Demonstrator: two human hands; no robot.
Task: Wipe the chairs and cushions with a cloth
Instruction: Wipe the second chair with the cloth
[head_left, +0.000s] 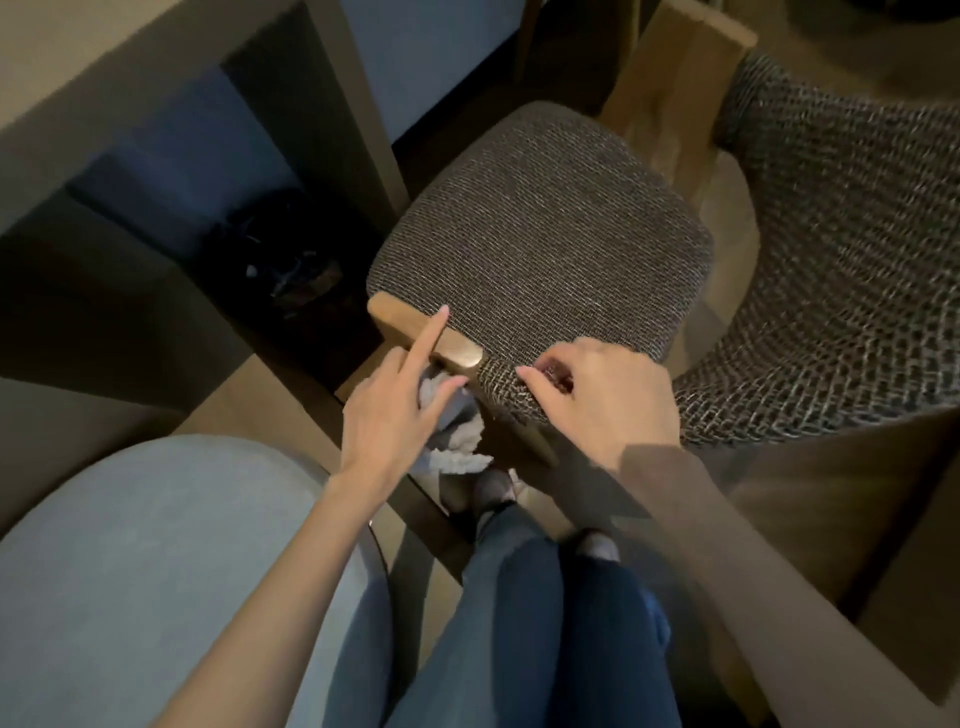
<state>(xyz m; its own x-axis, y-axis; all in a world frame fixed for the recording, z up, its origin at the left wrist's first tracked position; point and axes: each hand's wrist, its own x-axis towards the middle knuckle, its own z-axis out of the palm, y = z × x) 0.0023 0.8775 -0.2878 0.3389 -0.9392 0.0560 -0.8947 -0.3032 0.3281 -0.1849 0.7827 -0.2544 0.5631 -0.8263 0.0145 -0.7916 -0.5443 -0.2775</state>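
While clutching grey cloth (462, 441) at mid-picture, index extended onto wooden chair frame (396, 318): left hand (395, 410); right hand (608, 395) beside, fingers curled, pinching cushion (540, 234) edge.

The seat cushion (540, 234) has a dark grey-brown weave with small pale flecks, and the backrest (841, 270) shows the same weave in black and cream. The chair frame (408, 319) is of warm light-brown wood. The cloth (460, 439) is pale grey, almost white. The trousers (545, 623) are dark blue, and the rounded seat (156, 571) at the lower left is light grey
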